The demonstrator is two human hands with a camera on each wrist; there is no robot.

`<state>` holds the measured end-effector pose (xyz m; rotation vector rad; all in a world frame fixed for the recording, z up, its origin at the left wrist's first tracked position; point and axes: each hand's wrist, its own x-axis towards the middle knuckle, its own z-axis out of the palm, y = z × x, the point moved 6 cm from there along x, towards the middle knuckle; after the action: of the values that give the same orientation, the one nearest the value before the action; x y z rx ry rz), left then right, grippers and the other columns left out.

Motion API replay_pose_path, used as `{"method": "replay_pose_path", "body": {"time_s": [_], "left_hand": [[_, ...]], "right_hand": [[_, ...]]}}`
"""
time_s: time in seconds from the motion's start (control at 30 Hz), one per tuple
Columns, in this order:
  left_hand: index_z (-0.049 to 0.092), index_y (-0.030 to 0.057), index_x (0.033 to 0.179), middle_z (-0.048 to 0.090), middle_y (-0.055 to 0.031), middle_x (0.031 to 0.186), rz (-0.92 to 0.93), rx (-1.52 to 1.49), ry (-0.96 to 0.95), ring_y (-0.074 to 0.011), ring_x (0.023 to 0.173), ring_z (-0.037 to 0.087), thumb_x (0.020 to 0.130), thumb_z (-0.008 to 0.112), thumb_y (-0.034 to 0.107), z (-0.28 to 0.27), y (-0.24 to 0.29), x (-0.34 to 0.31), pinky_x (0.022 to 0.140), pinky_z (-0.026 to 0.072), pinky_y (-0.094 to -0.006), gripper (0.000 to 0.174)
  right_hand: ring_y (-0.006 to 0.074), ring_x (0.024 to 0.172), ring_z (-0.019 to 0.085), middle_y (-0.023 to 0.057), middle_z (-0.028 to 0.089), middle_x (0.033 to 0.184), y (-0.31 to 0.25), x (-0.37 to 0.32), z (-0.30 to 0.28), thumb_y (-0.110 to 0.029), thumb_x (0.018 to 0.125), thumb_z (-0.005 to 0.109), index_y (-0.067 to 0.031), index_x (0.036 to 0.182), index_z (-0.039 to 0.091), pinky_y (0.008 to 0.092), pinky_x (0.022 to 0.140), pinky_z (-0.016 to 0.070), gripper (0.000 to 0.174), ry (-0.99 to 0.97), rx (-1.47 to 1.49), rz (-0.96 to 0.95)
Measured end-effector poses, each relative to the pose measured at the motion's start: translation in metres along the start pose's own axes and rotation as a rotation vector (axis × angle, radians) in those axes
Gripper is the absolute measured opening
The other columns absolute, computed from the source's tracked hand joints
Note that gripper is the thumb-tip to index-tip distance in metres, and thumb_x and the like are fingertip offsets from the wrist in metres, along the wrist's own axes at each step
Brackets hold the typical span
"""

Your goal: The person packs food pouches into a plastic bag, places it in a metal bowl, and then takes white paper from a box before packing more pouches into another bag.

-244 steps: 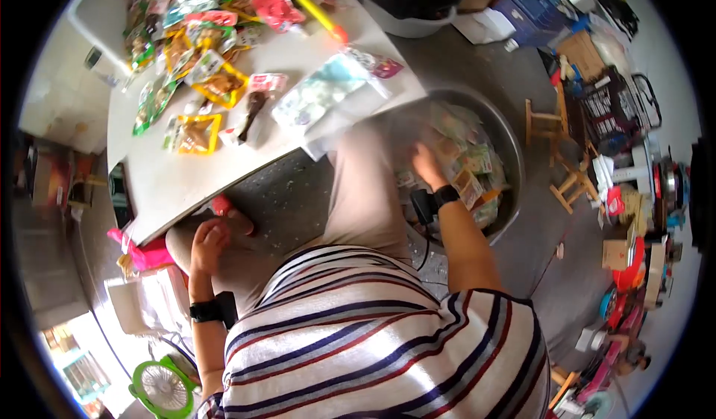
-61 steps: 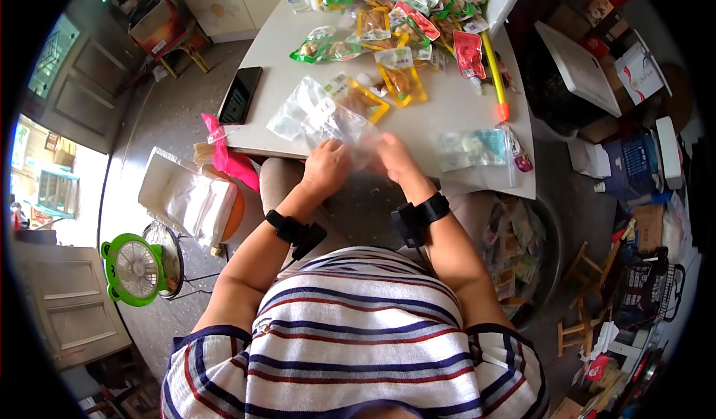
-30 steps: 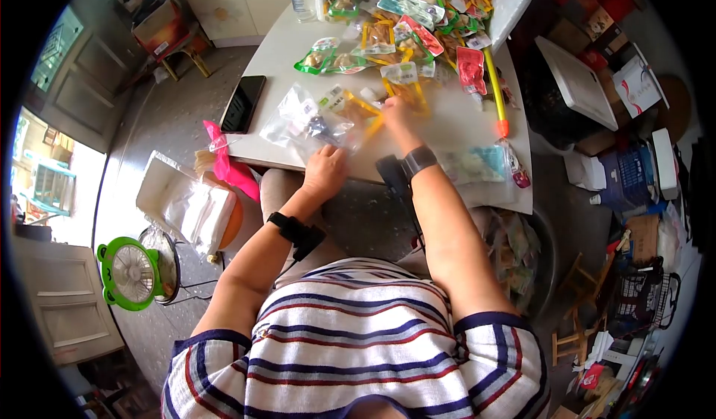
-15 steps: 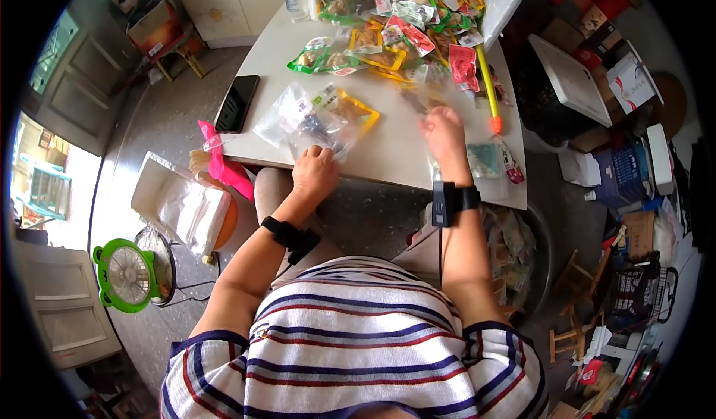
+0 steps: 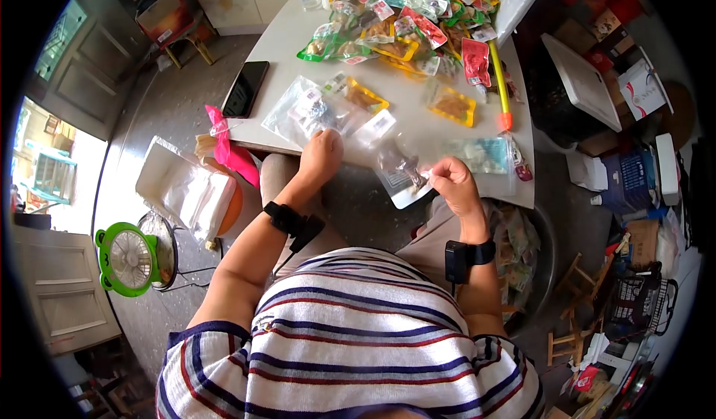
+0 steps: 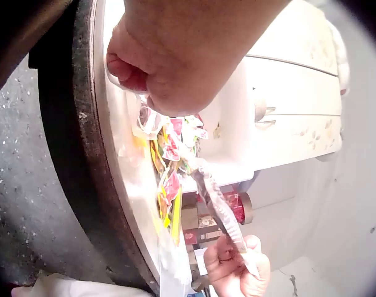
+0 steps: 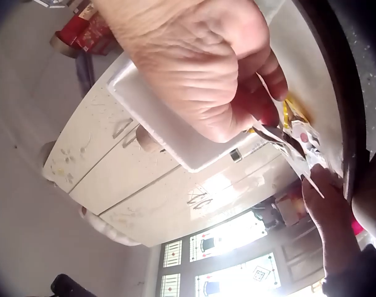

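My right hand [image 5: 456, 188] pinches the end of a small clear packet [image 5: 403, 171] with a dark piece of food inside; it is tilted over the table's front edge. In the left wrist view, this packet [image 6: 219, 207] hangs lengthwise from the right fingertips. My left hand [image 5: 322, 156], fingers curled, grips the near edge of a clear plastic bag [image 5: 287, 117] at the table edge. Inside that bag are a white label and something dark. A yellow-edged packet [image 5: 365, 94] lies just behind the bag, and another yellow packet [image 5: 451, 105] lies to its right.
Piled packets [image 5: 418, 16] cover the back of the white table [image 5: 280, 53]. A phone [image 5: 246, 89] lies at left; a yellow stick [image 5: 500, 87] and a filled clear bag [image 5: 481, 154] lie at right. A metal basin [image 5: 550, 251] of packets stands on the floor.
From the basin 8 seconds ago, my right hand went to the tabletop packets, and now holds the dark packet at the front edge. One yellow packet shifted right. The left hand keeps to the bag.
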<state>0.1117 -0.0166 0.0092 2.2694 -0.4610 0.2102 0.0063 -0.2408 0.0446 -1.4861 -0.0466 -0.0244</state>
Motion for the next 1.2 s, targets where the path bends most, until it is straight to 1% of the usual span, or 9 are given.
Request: {"method": "replay_pose_path", "body": {"time_s": [0.17,0.3,0.4,0.6,0.73,0.83,0.9,1.1,1.2], "left_hand": [[0.049,0.0031,0.073,0.051,-0.0187,0.075,0.042,-0.002,-0.022,-0.0366,0.071,0.049,0.075,0.042,0.015,0.003,0.002,0.001,0.061,0.0405,-0.0425,0.014],[0.049,0.0044,0.073,0.051,-0.0159,0.076,-0.008,0.121,-0.077,-0.0348,0.071,0.05,0.073,0.043,0.014,0.004,0.008,-0.001,0.061,0.0413,-0.0419,0.011],[0.048,0.0054,0.071,0.051,-0.0139,0.078,-0.005,0.262,-0.113,-0.0332,0.072,0.051,0.072,0.043,0.014,0.003,0.019,-0.002,0.062,0.042,-0.0413,0.01],[0.051,0.0056,0.075,0.051,-0.0132,0.074,0.034,0.324,-0.103,-0.0311,0.071,0.051,0.075,0.045,0.017,-0.004,0.028,-0.004,0.061,0.0422,-0.0388,0.013],[0.049,0.0056,0.071,0.052,-0.0137,0.079,0.015,0.203,-0.142,-0.032,0.074,0.052,0.072,0.042,0.014,-0.002,0.017,-0.003,0.063,0.0428,-0.041,0.011],[0.049,0.0056,0.072,0.053,-0.0144,0.076,0.1,0.203,-0.171,-0.0323,0.073,0.052,0.073,0.042,0.013,-0.003,0.022,-0.003,0.062,0.0428,-0.0416,0.01],[0.049,0.0054,0.072,0.053,-0.0144,0.073,0.064,0.236,-0.139,-0.0327,0.071,0.052,0.073,0.042,0.012,-0.003,0.024,-0.004,0.06,0.043,-0.0415,0.009],[0.048,0.0056,0.071,0.052,-0.0145,0.071,0.096,0.218,-0.05,-0.0335,0.067,0.052,0.072,0.044,0.011,-0.008,0.024,-0.007,0.058,0.0429,-0.0412,0.007],[0.048,0.0055,0.072,0.051,-0.0147,0.072,0.117,0.187,-0.056,-0.0335,0.068,0.051,0.072,0.044,0.011,-0.008,0.024,-0.006,0.058,0.0426,-0.0412,0.007]], "right_hand": [[0.001,0.058,0.039,-0.006,0.044,0.065,0.005,0.001,0.004,-0.001,0.069,0.052,-0.0057,0.071,0.049,0.0148,0.053,0.034,0.006,-0.052,-0.03,0.022],[0.0014,0.06,0.039,-0.0061,0.044,0.065,0.018,0.013,0.009,-0.002,0.068,0.053,-0.006,0.07,0.049,0.0145,0.054,0.0335,0.006,-0.116,0.057,0.098],[0.0031,0.058,0.04,-0.0048,0.046,0.065,0.023,0.022,0.015,-0.002,0.067,0.054,-0.006,0.07,0.049,0.0153,0.053,0.0342,0.007,-0.179,0.258,0.179],[0.0076,0.062,0.049,-0.0007,0.05,0.067,0.048,0.039,0.014,-0.002,0.069,0.054,-0.0062,0.072,0.05,0.0192,0.059,0.042,0.007,-0.188,0.463,0.208],[0.0091,0.069,0.052,0.0006,0.052,0.072,0.052,0.045,0.012,-0.001,0.072,0.053,-0.005,0.077,0.05,0.0214,0.064,0.0442,0.007,-0.155,0.384,0.219],[0.0094,0.071,0.053,0.0013,0.053,0.076,0.058,0.052,0.011,-0.001,0.073,0.052,-0.004,0.08,0.049,0.0215,0.065,0.0442,0.008,-0.06,0.285,0.178],[0.0092,0.071,0.053,0.0014,0.053,0.077,0.062,0.054,0.012,-0.001,0.074,0.052,-0.0034,0.081,0.049,0.0209,0.066,0.0438,0.008,0.015,0.299,0.203],[0.0082,0.069,0.051,0.0009,0.053,0.076,0.047,0.053,0.014,-0.002,0.075,0.051,-0.0035,0.081,0.049,0.0196,0.066,0.0431,0.007,-0.092,0.257,0.051],[0.0064,0.068,0.049,-0.0005,0.052,0.075,0.041,0.054,0.017,-0.003,0.075,0.052,-0.004,0.081,0.05,0.0188,0.065,0.0415,0.006,-0.071,0.331,0.12]]}}
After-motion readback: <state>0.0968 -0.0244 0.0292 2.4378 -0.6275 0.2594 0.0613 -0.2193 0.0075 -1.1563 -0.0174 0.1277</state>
